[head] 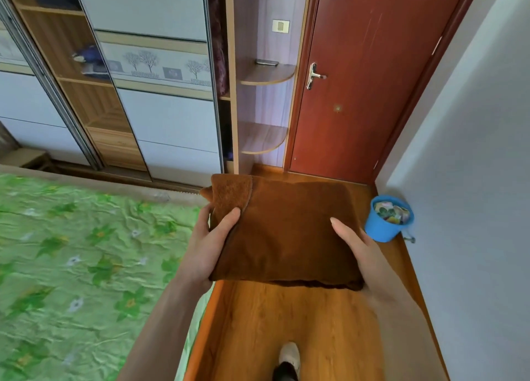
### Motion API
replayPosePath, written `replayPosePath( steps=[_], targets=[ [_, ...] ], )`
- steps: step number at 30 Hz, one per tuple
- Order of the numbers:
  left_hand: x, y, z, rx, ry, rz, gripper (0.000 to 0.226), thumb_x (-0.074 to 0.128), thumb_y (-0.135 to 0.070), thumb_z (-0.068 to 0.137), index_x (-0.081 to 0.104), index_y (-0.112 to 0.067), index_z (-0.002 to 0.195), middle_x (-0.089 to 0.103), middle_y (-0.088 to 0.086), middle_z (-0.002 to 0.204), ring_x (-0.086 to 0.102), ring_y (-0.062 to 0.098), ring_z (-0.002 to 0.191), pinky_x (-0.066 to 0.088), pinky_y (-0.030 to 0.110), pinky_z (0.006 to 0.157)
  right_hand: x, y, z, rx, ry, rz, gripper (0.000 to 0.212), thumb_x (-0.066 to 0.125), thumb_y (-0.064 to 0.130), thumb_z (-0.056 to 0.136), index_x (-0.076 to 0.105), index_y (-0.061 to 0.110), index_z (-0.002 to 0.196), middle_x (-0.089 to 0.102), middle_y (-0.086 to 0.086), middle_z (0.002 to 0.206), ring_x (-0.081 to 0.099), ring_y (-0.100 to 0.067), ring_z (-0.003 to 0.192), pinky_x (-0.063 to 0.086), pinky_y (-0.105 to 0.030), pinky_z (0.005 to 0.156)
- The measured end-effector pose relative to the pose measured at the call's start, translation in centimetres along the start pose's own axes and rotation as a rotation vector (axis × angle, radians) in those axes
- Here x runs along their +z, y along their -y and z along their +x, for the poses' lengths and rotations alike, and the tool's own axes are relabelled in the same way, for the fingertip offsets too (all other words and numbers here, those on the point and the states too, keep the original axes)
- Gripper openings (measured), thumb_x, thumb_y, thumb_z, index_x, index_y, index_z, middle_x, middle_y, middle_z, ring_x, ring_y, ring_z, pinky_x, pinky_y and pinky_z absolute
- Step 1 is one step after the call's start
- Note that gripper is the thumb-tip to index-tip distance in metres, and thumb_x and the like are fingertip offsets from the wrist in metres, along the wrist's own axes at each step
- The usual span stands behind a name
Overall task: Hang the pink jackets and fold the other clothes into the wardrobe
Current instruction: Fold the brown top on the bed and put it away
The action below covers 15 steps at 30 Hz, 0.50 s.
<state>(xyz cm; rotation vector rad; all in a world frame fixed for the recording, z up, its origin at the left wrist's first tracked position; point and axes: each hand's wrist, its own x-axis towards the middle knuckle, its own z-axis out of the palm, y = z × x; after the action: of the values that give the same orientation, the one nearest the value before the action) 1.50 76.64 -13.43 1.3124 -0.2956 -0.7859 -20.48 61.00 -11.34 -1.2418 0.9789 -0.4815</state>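
Note:
A folded brown fleece garment (286, 228) is held flat in front of me, above the wooden floor. My left hand (209, 246) grips its left edge, thumb on top. My right hand (361, 254) grips its right edge, fingers spread over the top. The wardrobe (160, 122) stands ahead, its sliding doors partly open and showing wooden shelves (86, 82) on the left with dark folded clothes on an upper shelf. A dark purple garment (219, 45) hangs in a narrow gap on the right side of the wardrobe. No pink jacket is in view.
A bed with a green flowered sheet (86, 251) fills the left. A blue bucket (387, 220) with colourful items stands by the right wall. A red-brown door (367, 79) is ahead on the right, rounded corner shelves (263, 73) beside it. My shoe (288, 357) is on the floor.

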Motion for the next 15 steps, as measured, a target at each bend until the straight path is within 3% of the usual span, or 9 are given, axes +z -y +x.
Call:
replayPosePath(
  steps=[3,7,15],
  targets=[
    [1.1,0.0,5.9,-0.029,-0.021,-0.005,0.055,0.082,-0.046,0.086,0.058,-0.041,0.136,0.08,-0.003,0.11,0.079,0.025,0.098,0.065,0.04,0.076,0.2,1.5,6.0,-0.028,0.002,-0.075,0.113,0.081,0.082,0.048,0.045,0.043,0.148,0.064,0.01,0.137,0.065,-0.023,0.122,0.055,-0.052,0.105],
    [3.2,-0.6,14.8,-0.037,-0.032,0.006,0.058,0.081,-0.047,0.086,0.057,-0.042,0.138,0.078,0.0,0.117,0.078,0.026,0.102,0.065,0.045,0.084,0.2,3.8,15.1,-0.051,0.013,-0.067,0.1,0.086,0.072,0.063,0.047,0.038,0.149,0.066,0.007,0.136,0.067,-0.025,0.12,0.055,-0.053,0.104],
    [8.6,-5.4,32.8,0.017,-0.089,0.017,0.055,0.087,-0.052,0.08,0.064,-0.045,0.128,0.077,-0.007,0.118,0.077,0.02,0.105,0.064,0.044,0.087,1.3,12.8,34.6,-0.068,0.055,-0.041,0.092,0.08,0.061,0.063,0.052,0.036,0.147,0.067,0.007,0.134,0.067,-0.025,0.118,0.056,-0.052,0.103]
  ],
)
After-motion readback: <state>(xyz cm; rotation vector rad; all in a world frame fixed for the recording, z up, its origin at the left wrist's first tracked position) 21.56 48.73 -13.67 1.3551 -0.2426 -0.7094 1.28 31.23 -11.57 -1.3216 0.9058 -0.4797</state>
